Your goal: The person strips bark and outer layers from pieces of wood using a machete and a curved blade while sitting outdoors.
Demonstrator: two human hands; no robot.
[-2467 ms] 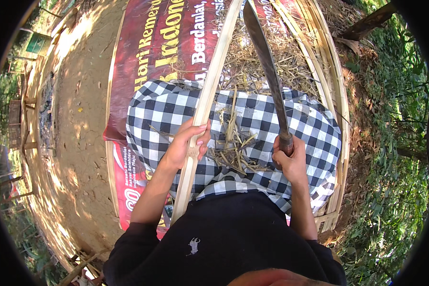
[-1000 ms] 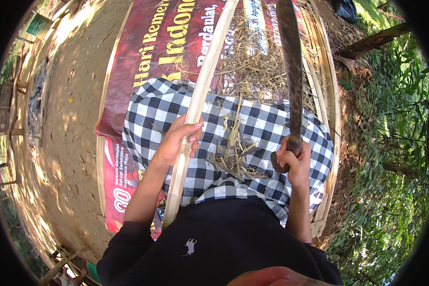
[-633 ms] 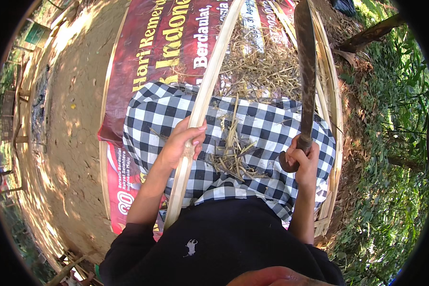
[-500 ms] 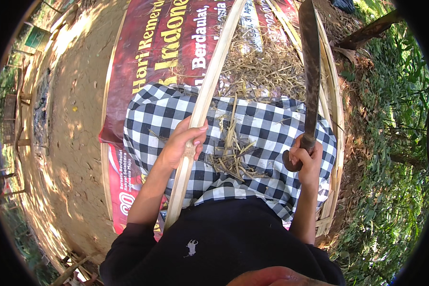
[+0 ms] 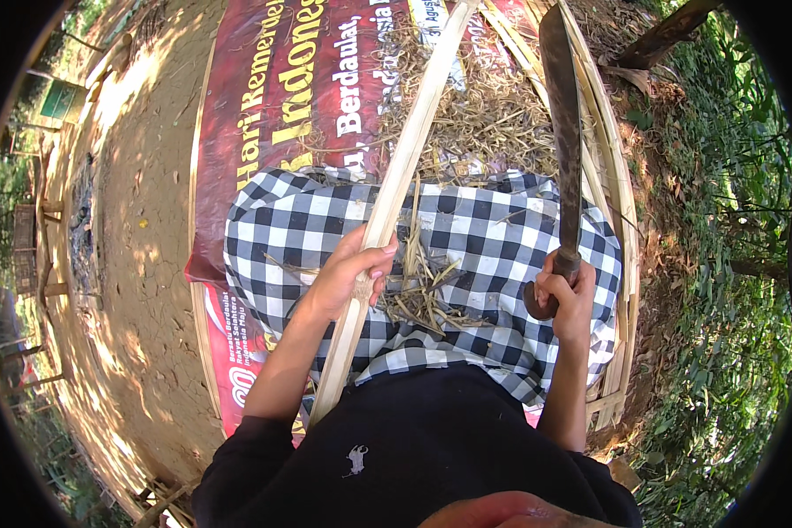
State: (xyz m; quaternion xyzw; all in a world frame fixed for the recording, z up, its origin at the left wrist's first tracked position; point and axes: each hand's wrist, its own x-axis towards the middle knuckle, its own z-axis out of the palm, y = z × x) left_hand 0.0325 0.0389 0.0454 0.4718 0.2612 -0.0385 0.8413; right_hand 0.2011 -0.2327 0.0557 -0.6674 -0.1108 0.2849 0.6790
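A long pale strip of split bamboo (image 5: 405,167) slants across my lap, from beside my waist up toward the far edge. My left hand (image 5: 355,275) is closed round it just above a knot. In my right hand (image 5: 565,297) is the handle of a machete (image 5: 565,123), its dark, stained blade pointing up and away from me. The blade and the strip are well apart. Black-and-white checked cloth (image 5: 308,224) covers my legs, and thin shavings (image 5: 431,295) lie on it between my hands.
A red printed banner (image 5: 229,150) spreads under me, with a heap of shavings (image 5: 475,128) on its far part. More bamboo strips (image 5: 620,176) run along the right edge. Bare earth (image 5: 141,255) lies to the left, green plants (image 5: 722,202) to the right.
My left hand and the bamboo strip have shifted slightly to the right. The machete's tip has tilted a little to the left, while my right hand stays in nearly the same place.
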